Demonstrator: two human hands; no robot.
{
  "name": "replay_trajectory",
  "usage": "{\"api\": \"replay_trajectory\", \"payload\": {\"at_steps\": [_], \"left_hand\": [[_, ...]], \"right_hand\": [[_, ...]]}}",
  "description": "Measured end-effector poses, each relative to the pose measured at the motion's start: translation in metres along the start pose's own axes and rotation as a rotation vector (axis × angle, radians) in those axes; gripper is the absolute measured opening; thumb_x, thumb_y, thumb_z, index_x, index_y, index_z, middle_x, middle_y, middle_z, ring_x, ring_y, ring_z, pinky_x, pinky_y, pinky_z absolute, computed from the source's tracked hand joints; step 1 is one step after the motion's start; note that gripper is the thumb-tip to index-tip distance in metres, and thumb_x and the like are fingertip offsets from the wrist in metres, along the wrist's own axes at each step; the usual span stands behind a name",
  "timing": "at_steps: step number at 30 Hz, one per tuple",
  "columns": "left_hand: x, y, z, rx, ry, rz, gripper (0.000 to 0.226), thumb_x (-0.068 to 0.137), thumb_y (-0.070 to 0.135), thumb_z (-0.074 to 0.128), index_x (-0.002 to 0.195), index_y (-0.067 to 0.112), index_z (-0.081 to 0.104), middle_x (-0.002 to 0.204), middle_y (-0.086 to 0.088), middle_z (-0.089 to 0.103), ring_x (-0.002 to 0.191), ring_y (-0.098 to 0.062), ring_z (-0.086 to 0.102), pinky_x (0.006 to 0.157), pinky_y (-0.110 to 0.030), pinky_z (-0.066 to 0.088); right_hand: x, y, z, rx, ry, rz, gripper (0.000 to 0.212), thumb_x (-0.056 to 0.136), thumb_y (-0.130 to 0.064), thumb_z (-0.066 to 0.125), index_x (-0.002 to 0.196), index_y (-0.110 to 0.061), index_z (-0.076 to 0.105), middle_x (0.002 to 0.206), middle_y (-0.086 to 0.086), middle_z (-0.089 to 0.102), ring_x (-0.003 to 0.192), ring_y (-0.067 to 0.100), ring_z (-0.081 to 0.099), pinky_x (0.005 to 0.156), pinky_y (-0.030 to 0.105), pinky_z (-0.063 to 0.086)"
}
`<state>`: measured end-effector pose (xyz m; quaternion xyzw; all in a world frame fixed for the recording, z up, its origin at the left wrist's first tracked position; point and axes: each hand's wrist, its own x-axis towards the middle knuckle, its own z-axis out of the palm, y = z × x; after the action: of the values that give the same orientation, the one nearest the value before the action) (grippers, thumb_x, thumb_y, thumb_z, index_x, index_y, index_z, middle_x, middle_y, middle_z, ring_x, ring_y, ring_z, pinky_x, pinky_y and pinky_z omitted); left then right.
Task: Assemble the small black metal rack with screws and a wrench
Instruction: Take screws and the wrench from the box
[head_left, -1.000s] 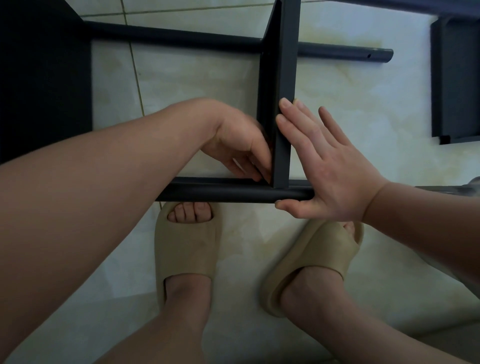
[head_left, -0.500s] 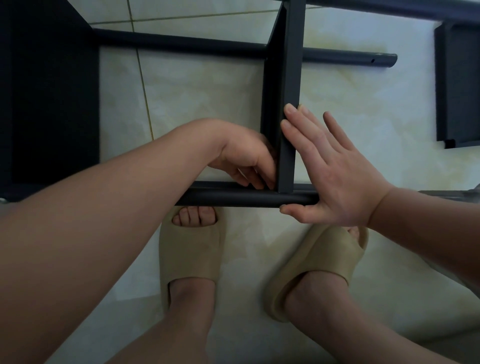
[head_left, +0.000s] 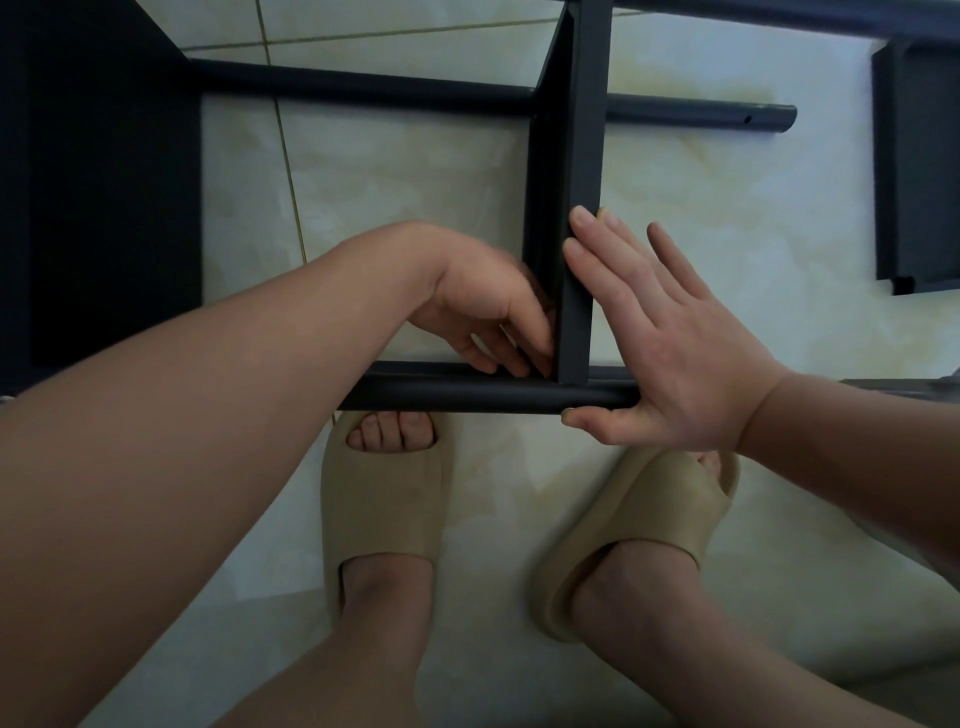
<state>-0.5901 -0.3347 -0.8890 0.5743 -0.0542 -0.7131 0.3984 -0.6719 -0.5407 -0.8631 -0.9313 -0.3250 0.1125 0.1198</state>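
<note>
Black steel, stiff and probably slippery: the rack (head_left: 363, 87) lies on the tiled floor (head_left: 415, 182). The right grip (head_left: 670, 353), flat and open, braces the crossbar (head_left: 584, 156) against the near tube (head_left: 467, 401). The left grip (head_left: 488, 306) curls into their inner corner, and I cannot tell what it holds. It is best held beside that joint.

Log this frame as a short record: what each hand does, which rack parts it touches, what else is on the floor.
left hand: fingers curled into the inner corner where flat bar meets near tube; any grip hidden
right hand: flat, straight fingers against the flat bar's right face, thumb against the near tube
far tube: behind the flat bar, hole near its right end
loose panel: on the tiled floor at right, untouched
wrench, screws: not visible
feet: in beige slippers
</note>
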Motion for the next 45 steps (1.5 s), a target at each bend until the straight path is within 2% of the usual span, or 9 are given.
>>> {"api": "replay_trajectory", "payload": {"at_steps": [2,8,12,16,22,28,33,38,45], "left_hand": [[0.0015,-0.0006,0.0024,0.010,0.024,-0.009,0.010,0.092,0.015,0.064,0.092,0.020,0.072,0.089,0.003,0.075,0.085,-0.013,0.067,0.080,-0.028,0.049],[0.0065,-0.0007,0.0054,-0.012,0.042,0.030,0.012,0.090,0.001,0.064,0.090,0.012,0.069,0.075,0.000,0.069,0.069,-0.011,0.060,0.070,-0.023,0.044],[0.0034,-0.0009,0.0024,-0.015,0.030,0.057,0.017,0.088,-0.002,0.065,0.092,0.014,0.067,0.078,0.000,0.068,0.078,-0.013,0.062,0.074,-0.025,0.047],[0.0033,-0.0022,0.0025,0.000,0.031,0.006,0.010,0.091,0.011,0.064,0.092,0.019,0.070,0.087,0.003,0.073,0.084,-0.013,0.066,0.081,-0.029,0.048],[0.0073,-0.0037,0.0066,-0.005,0.050,0.037,0.010,0.089,0.004,0.066,0.088,0.013,0.071,0.076,0.001,0.070,0.070,-0.011,0.059,0.071,-0.024,0.045],[0.0031,-0.0024,0.0027,-0.005,0.044,0.072,0.016,0.087,0.000,0.068,0.095,0.014,0.068,0.088,-0.005,0.068,0.087,-0.019,0.061,0.082,-0.030,0.047],[0.0020,-0.0029,0.0032,0.014,0.005,0.002,0.012,0.092,0.013,0.062,0.090,0.019,0.072,0.085,0.004,0.073,0.081,-0.013,0.066,0.079,-0.029,0.048],[0.0064,-0.0029,0.0058,0.012,0.058,0.050,0.014,0.090,0.002,0.065,0.087,0.014,0.071,0.075,0.001,0.070,0.071,-0.012,0.060,0.075,-0.026,0.046],[0.0032,-0.0022,0.0024,-0.002,0.035,0.086,0.015,0.088,0.001,0.065,0.087,0.015,0.070,0.082,-0.002,0.070,0.083,-0.018,0.062,0.083,-0.032,0.047]], "right_hand": [[-0.0001,-0.0001,0.0002,-0.003,0.001,-0.001,0.111,0.082,-0.073,0.053,0.159,0.001,0.020,0.168,0.018,0.012,0.157,0.032,0.010,0.125,0.058,0.014],[-0.0002,0.0003,0.0006,-0.003,0.006,-0.004,0.111,0.082,-0.073,0.053,0.159,0.001,0.020,0.168,0.018,0.013,0.157,0.032,0.011,0.125,0.058,0.015],[-0.0002,0.0005,0.0008,-0.003,0.002,-0.002,0.111,0.083,-0.073,0.054,0.159,0.000,0.019,0.168,0.017,0.012,0.157,0.032,0.010,0.125,0.058,0.015],[-0.0005,0.0004,0.0010,-0.001,0.006,-0.002,0.111,0.083,-0.073,0.053,0.159,0.000,0.019,0.168,0.017,0.012,0.157,0.032,0.010,0.125,0.058,0.015],[-0.0006,0.0008,0.0015,-0.006,0.004,-0.004,0.111,0.083,-0.073,0.052,0.159,0.000,0.018,0.168,0.018,0.012,0.157,0.033,0.010,0.124,0.059,0.015],[0.0000,0.0011,0.0009,-0.003,0.003,-0.006,0.111,0.083,-0.074,0.051,0.159,0.000,0.018,0.168,0.018,0.011,0.157,0.033,0.009,0.125,0.057,0.014],[-0.0003,0.0001,0.0016,0.002,0.010,-0.008,0.111,0.083,-0.074,0.051,0.159,0.001,0.019,0.168,0.018,0.012,0.157,0.033,0.011,0.125,0.057,0.014],[-0.0002,0.0002,0.0006,0.006,0.009,-0.004,0.111,0.082,-0.072,0.053,0.159,0.001,0.020,0.168,0.018,0.012,0.157,0.033,0.011,0.125,0.058,0.015],[-0.0003,0.0003,-0.0001,0.006,0.005,-0.002,0.111,0.083,-0.072,0.052,0.159,0.001,0.019,0.168,0.018,0.012,0.157,0.033,0.011,0.125,0.058,0.015]]}}
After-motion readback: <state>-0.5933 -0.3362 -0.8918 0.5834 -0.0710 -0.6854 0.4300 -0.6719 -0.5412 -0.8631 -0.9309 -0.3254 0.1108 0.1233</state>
